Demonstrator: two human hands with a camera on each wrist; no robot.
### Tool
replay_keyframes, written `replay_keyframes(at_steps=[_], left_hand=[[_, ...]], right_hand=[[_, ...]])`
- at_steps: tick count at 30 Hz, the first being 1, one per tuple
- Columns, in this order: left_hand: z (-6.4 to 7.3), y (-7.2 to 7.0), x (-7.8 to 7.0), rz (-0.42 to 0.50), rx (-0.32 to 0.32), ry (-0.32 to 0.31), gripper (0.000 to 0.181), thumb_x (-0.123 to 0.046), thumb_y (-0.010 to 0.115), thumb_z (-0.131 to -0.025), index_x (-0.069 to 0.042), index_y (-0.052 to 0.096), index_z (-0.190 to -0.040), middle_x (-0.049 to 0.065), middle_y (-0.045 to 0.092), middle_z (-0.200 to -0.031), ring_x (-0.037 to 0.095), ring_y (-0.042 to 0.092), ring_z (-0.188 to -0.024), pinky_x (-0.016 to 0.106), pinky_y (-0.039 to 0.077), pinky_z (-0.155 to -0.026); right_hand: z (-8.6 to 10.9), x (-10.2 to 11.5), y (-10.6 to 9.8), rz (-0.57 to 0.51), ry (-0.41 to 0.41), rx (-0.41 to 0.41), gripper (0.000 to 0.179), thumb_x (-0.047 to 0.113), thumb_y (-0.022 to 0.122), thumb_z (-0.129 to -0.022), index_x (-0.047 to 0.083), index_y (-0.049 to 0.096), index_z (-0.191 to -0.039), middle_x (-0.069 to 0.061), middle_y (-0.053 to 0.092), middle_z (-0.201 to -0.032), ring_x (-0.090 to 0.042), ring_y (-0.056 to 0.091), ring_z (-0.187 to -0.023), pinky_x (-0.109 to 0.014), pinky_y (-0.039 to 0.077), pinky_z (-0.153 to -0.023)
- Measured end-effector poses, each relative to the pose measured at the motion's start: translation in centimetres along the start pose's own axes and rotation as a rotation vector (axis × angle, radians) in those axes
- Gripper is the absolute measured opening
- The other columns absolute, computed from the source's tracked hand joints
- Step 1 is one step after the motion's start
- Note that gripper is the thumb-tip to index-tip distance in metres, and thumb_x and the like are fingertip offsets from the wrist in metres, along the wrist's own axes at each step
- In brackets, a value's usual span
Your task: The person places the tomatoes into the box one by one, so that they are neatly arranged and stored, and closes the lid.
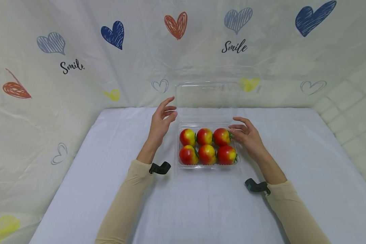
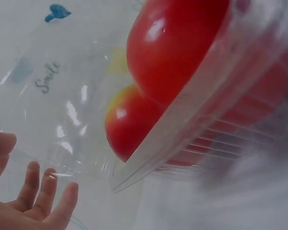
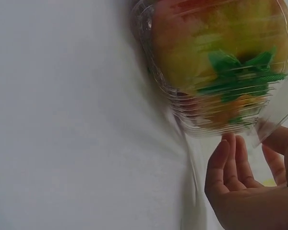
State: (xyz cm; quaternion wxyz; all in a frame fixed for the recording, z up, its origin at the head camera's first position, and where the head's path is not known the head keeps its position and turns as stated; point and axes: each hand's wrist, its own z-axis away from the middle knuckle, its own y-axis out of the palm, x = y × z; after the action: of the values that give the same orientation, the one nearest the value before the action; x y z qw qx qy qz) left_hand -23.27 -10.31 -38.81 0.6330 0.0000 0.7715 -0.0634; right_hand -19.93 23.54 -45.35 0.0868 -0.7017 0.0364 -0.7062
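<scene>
A clear plastic clamshell box (image 1: 208,167) stands on the table with its lid (image 1: 205,96) raised at the back. Several red-and-yellow tomatoes (image 1: 204,136) with green leafy tops fill it in two rows. My left hand (image 1: 161,123) is beside the lid's left side, fingers spread and loosely bent, holding nothing. In the left wrist view, that hand (image 2: 36,203) appears apart from the box wall. At the box's back right corner is my right hand (image 1: 247,137), fingers loosely bent. The right wrist view shows its thumb (image 3: 273,136) at the clear rim; whether it touches is unclear.
A white cloth covers the table (image 1: 195,206). Behind it hangs a pale curtain (image 1: 201,61) printed with hearts and the word Smile. Dark wrist mounts (image 1: 160,168) sit on both sleeves. A faint grid shows through the curtain on the right.
</scene>
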Motion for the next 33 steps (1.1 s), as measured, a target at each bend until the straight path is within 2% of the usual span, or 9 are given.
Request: replay_keyframes(at_steps=[6,13,18,22,25,28,31,33], left_hand=[[0.2,-0.1,0.3,-0.003,-0.018,0.024,0.049,-0.018,0.063,-0.104,-0.028,0.054,-0.150,0.012,0.062,-0.137,0.027,0.060,-0.124,0.044,0.055,-0.110],[0.1,-0.1,0.9,0.020,-0.037,0.062,0.045,-0.020,0.064,-0.103,-0.025,0.056,-0.147,0.012,0.063,-0.137,0.024,0.061,-0.124,0.041,0.056,-0.108],[0.2,-0.1,1.1,0.063,-0.043,0.068,0.042,-0.021,0.063,-0.104,-0.020,0.057,-0.146,0.019,0.060,-0.139,0.024,0.061,-0.121,0.040,0.056,-0.108],[0.3,-0.2,1.3,0.082,-0.042,0.061,0.042,-0.025,0.062,-0.104,-0.017,0.057,-0.145,0.019,0.060,-0.139,0.026,0.060,-0.123,0.043,0.055,-0.110],[0.2,-0.2,1.5,0.087,-0.041,0.062,0.042,-0.028,0.061,-0.104,-0.017,0.057,-0.145,0.017,0.061,-0.139,0.032,0.060,-0.127,0.046,0.054,-0.111],[0.3,-0.1,1.6,0.094,-0.045,0.067,0.041,-0.028,0.061,-0.104,-0.017,0.058,-0.144,0.016,0.061,-0.138,0.036,0.059,-0.130,0.049,0.053,-0.112],[0.3,-0.1,1.7,0.105,-0.053,0.068,0.040,-0.028,0.061,-0.104,-0.017,0.059,-0.142,0.013,0.062,-0.137,0.038,0.059,-0.130,0.050,0.053,-0.111],[0.4,0.0,1.7,0.114,-0.059,0.064,0.039,-0.027,0.062,-0.104,-0.016,0.060,-0.141,0.012,0.063,-0.136,0.036,0.060,-0.129,0.050,0.053,-0.111]], right_hand=[[-0.3,0.2,0.1,-0.027,-0.050,0.000,0.060,0.023,0.065,-0.104,0.017,0.039,-0.158,-0.006,0.065,-0.127,-0.001,0.069,-0.104,-0.013,0.058,-0.088],[-0.8,0.4,0.2,-0.078,-0.084,-0.028,0.052,0.015,0.067,-0.102,0.022,0.050,-0.150,0.002,0.068,-0.119,-0.001,0.071,-0.101,-0.014,0.059,-0.085],[-0.8,0.6,0.1,-0.019,-0.075,-0.044,0.050,0.023,0.064,-0.104,0.018,0.050,-0.151,0.006,0.068,-0.117,0.000,0.070,-0.100,-0.014,0.060,-0.084],[-0.7,1.2,0.0,0.049,-0.070,-0.069,0.050,0.033,0.062,-0.105,0.019,0.051,-0.151,0.005,0.066,-0.119,-0.003,0.070,-0.103,-0.014,0.059,-0.084],[-0.7,2.0,-0.1,0.099,-0.075,-0.102,0.051,0.038,0.063,-0.104,0.021,0.052,-0.150,0.004,0.064,-0.124,-0.005,0.067,-0.107,-0.012,0.057,-0.085],[-0.6,2.8,-0.1,0.175,-0.100,-0.144,0.051,0.040,0.063,-0.103,0.022,0.053,-0.150,-0.001,0.064,-0.130,-0.001,0.062,-0.109,-0.006,0.052,-0.088],[-0.6,3.5,-0.1,0.190,-0.139,-0.185,0.050,0.038,0.063,-0.103,0.020,0.055,-0.149,-0.008,0.064,-0.133,0.000,0.060,-0.109,-0.005,0.050,-0.089],[-0.6,4.0,0.0,0.165,-0.169,-0.206,0.049,0.035,0.064,-0.103,0.016,0.056,-0.148,-0.007,0.064,-0.131,-0.001,0.060,-0.108,-0.006,0.051,-0.088]])
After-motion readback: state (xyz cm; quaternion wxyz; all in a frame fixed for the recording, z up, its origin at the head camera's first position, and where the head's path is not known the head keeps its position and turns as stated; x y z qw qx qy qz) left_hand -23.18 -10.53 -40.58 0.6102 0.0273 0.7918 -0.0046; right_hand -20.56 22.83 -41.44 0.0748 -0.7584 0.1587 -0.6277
